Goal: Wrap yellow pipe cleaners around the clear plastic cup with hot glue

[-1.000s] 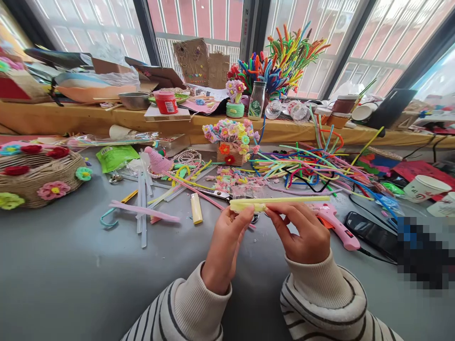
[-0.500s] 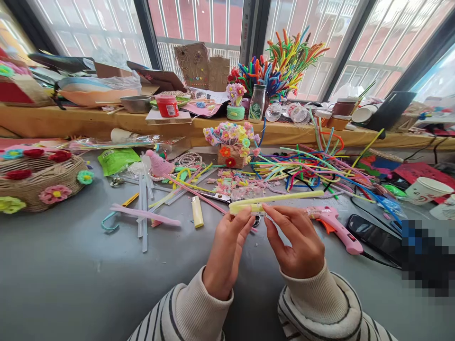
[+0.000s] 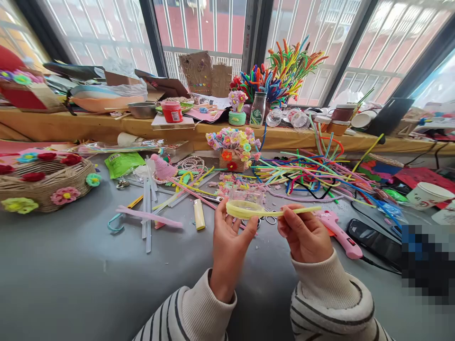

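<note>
Holding a yellow pipe cleaner [image 3: 265, 211] above the grey table [image 3: 71, 274], both hands work close together. The left hand [image 3: 229, 244] has its fingers curled, thumb and fingertips pinching the looped end of the pipe cleaner. The right hand [image 3: 305, 237] pinches the straight part between thumb and forefinger, the other fingers folded in. A pink glue gun [image 3: 336, 229] lies just beside the right hand. A yellow lighter [image 3: 199, 214] rests on the table to the left, near a pile of coloured pipe cleaners [image 3: 309, 173] farther back.
</note>
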A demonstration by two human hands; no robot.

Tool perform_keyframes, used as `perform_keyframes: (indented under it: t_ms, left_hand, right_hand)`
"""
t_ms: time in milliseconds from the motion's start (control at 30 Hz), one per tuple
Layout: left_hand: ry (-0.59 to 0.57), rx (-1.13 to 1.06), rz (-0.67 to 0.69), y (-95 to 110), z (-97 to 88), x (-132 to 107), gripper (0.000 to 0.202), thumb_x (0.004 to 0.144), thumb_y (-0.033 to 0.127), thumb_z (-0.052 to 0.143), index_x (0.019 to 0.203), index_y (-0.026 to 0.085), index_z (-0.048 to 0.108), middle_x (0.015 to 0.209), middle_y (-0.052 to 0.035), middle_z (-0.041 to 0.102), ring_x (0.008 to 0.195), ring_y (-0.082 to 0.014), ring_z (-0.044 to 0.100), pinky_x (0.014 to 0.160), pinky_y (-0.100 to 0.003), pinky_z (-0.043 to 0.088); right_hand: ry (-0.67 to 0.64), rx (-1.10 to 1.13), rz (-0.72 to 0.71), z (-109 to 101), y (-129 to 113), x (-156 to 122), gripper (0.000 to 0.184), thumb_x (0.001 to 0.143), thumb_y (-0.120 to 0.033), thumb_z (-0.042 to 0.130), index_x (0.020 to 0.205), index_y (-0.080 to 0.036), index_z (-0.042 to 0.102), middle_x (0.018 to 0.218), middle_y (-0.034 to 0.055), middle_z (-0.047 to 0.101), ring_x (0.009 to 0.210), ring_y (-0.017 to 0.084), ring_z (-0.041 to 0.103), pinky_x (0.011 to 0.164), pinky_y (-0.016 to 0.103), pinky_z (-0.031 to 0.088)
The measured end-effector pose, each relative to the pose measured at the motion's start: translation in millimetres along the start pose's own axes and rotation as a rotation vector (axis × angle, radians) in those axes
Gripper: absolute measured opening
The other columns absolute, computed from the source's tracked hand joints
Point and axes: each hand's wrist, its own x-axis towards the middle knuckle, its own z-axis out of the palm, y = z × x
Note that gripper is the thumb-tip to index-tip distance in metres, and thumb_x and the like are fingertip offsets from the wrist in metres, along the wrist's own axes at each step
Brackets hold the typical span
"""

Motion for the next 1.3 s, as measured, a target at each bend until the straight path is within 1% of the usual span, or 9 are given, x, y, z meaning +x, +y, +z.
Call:
perform_keyframes:
  t_ms: [167, 333, 600, 767, 833, 933, 1000, 1133, 1300]
  left_hand:
    - [-0.032, -0.047, -0.030, 2.8, 0.5, -3.2, 0.070, 0.061, 0.022, 0.070, 0.120, 0.018, 0.034, 0.114, -0.0113, 0.054, 0.109, -0.0215, 0.051, 0.092, -0.031, 0.039]
    - [-0.051, -0.118, -0.025, 3.7, 0.8, -5.0, 0.068, 0.060, 0.021, 0.071, 0.118, 0.019, 0.036, 0.121, -0.0115, 0.050, 0.109, -0.0218, 0.051, 0.091, -0.030, 0.040]
    - [-0.095, -0.182, -0.027, 10.9, 4.7, -11.0, 0.068, 0.060, 0.021, 0.070, 0.119, 0.018, 0.035, 0.118, -0.0119, 0.052, 0.105, -0.0213, 0.054, 0.088, -0.030, 0.044]
    - [-0.157, -0.185, -0.013, 12.0, 3.5, -12.3, 0.067, 0.061, 0.023, 0.069, 0.119, 0.016, 0.036, 0.118, -0.0135, 0.053, 0.107, -0.0243, 0.053, 0.089, -0.033, 0.043]
    - [-0.184, -0.181, -0.014, 12.5, 2.8, -12.8, 0.067, 0.060, 0.025, 0.069, 0.118, 0.016, 0.038, 0.117, -0.0137, 0.054, 0.107, -0.0259, 0.052, 0.090, -0.034, 0.042]
    - [-0.206, -0.188, -0.026, 14.1, 2.4, -14.2, 0.064, 0.059, 0.026, 0.070, 0.116, 0.016, 0.040, 0.115, -0.0123, 0.056, 0.106, -0.0263, 0.053, 0.090, -0.034, 0.042]
    - [-0.231, -0.206, -0.027, 15.5, 2.6, -15.2, 0.060, 0.060, 0.026, 0.069, 0.114, 0.017, 0.043, 0.110, -0.0102, 0.059, 0.104, -0.0254, 0.054, 0.090, -0.034, 0.041]
    - [-0.330, -0.246, -0.033, 17.8, 2.1, -16.0, 0.047, 0.064, 0.028, 0.064, 0.108, 0.017, 0.051, 0.099, -0.0081, 0.064, 0.100, -0.0255, 0.056, 0.089, -0.037, 0.041]
    - [-0.407, -0.301, -0.143, 17.6, -1.9, -14.9, 0.042, 0.068, 0.030, 0.062, 0.107, 0.017, 0.055, 0.103, -0.0088, 0.063, 0.102, -0.0267, 0.054, 0.090, -0.038, 0.040]
  right_hand:
    - [0.056, 0.022, 0.045, -0.2, -4.7, -1.7, 0.011, 0.058, -0.028, 0.074, 0.065, -0.022, 0.068, 0.051, -0.0030, 0.062, 0.045, 0.005, 0.054, 0.043, 0.013, 0.043]
    - [0.055, 0.010, 0.059, 0.7, -5.7, -1.7, 0.012, 0.057, -0.027, 0.074, 0.064, -0.021, 0.068, 0.050, -0.0025, 0.062, 0.044, 0.005, 0.054, 0.042, 0.014, 0.043]
    - [0.017, -0.005, 0.022, 0.7, -8.0, -3.5, 0.011, 0.057, -0.028, 0.074, 0.064, -0.021, 0.068, 0.049, -0.0024, 0.062, 0.042, 0.006, 0.052, 0.039, 0.016, 0.041]
    - [0.107, -0.032, 0.008, 10.1, -14.5, -10.3, 0.013, 0.058, -0.029, 0.074, 0.063, -0.020, 0.066, 0.050, -0.0031, 0.061, 0.044, 0.006, 0.050, 0.041, 0.018, 0.038]
    - [0.116, -0.039, 0.008, 13.0, -16.6, -12.3, 0.014, 0.057, -0.029, 0.074, 0.063, -0.020, 0.066, 0.049, -0.0034, 0.060, 0.043, 0.006, 0.050, 0.041, 0.018, 0.038]
    - [0.107, -0.052, 0.008, 14.5, -18.2, -13.7, 0.017, 0.056, -0.031, 0.074, 0.062, -0.019, 0.065, 0.048, -0.0035, 0.059, 0.042, 0.006, 0.049, 0.041, 0.017, 0.037]
    - [0.091, -0.057, 0.011, 14.5, -18.7, -13.9, 0.017, 0.057, -0.031, 0.074, 0.061, -0.018, 0.064, 0.048, -0.0033, 0.059, 0.042, 0.006, 0.049, 0.040, 0.017, 0.036]
    - [0.025, -0.049, 0.009, 14.2, -19.6, -14.7, 0.014, 0.060, -0.030, 0.072, 0.061, -0.019, 0.064, 0.048, -0.0035, 0.057, 0.042, 0.006, 0.048, 0.040, 0.017, 0.035]
    - [-0.031, -0.039, 0.028, 14.7, -20.2, -17.0, 0.012, 0.062, -0.031, 0.070, 0.062, -0.019, 0.065, 0.048, -0.0034, 0.058, 0.041, 0.005, 0.046, 0.039, 0.018, 0.033]
